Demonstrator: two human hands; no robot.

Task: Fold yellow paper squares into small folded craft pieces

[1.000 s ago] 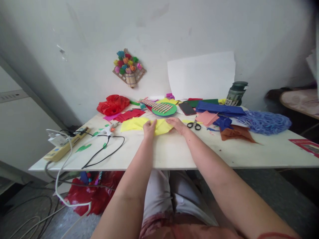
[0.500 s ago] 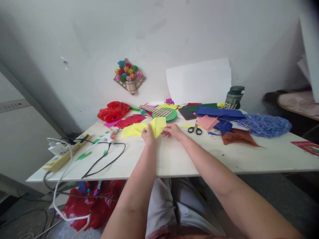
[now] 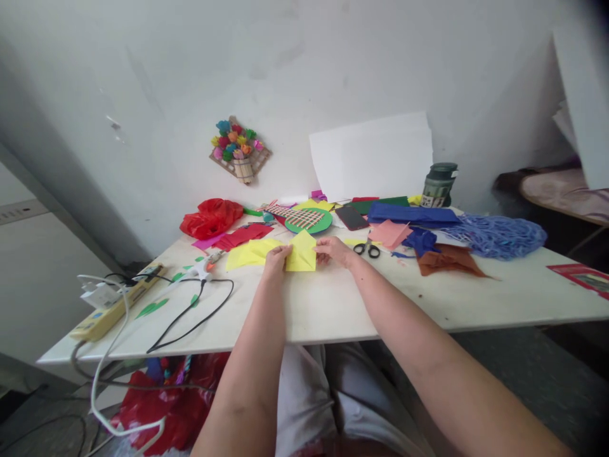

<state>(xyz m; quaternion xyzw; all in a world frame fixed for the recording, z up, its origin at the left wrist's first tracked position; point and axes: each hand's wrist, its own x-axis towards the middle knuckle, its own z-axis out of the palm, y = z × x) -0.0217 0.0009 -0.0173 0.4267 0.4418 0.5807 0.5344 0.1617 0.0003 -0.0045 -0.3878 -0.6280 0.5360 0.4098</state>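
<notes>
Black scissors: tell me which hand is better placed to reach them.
Right, I judge: the right hand is nearer the black scissors, while the left hand is on the far side of the yellow paper. Both hold that paper, so the right's grip would likely need freeing first.

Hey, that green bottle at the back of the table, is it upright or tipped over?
Upright: the bottle's lid is uppermost, with its body below.

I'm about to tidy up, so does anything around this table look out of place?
Nothing looks spilled. Two things look untidy: the white cable droops over the front edge of the table at left, and the black cord lies in a loose loop on top. The yellow paper between left hand and right hand shows creases.
</notes>
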